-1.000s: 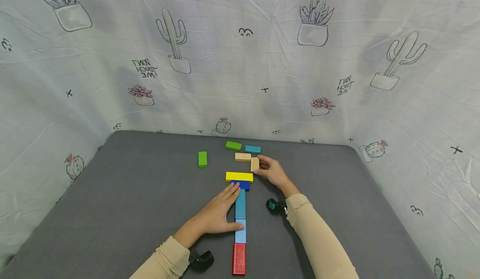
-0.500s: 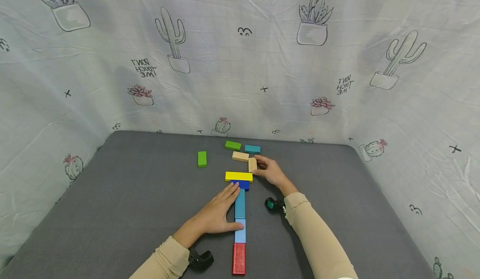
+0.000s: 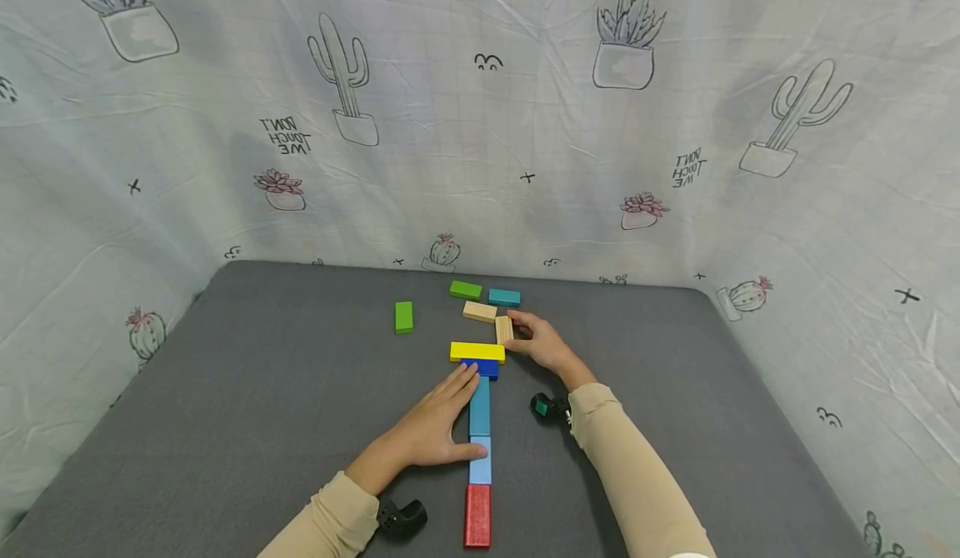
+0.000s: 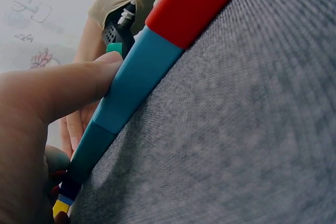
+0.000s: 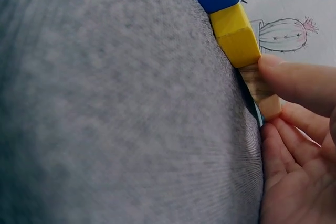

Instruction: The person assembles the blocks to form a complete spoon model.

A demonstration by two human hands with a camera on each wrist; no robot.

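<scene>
My right hand pinches a plain wooden block between thumb and fingers, its near end right at the yellow block. A second wooden block lies slightly tilted just beyond it. From the yellow block a line of blocks runs toward me: dark blue, teal, light blue and red. Over this line my left hand lies with fingers extended, fingertips on the dark blue block and thumb on the light blue one. In the right wrist view, the thumb partly hides the held wooden block.
Behind the wooden blocks lie a green block and a short teal block. Another green block sits to the left. The grey table ends at a white curtain printed with cacti.
The wooden block in my right hand has shifted slightly left, and the second wooden block has moved left and turned a little. My left hand has kept its place.
</scene>
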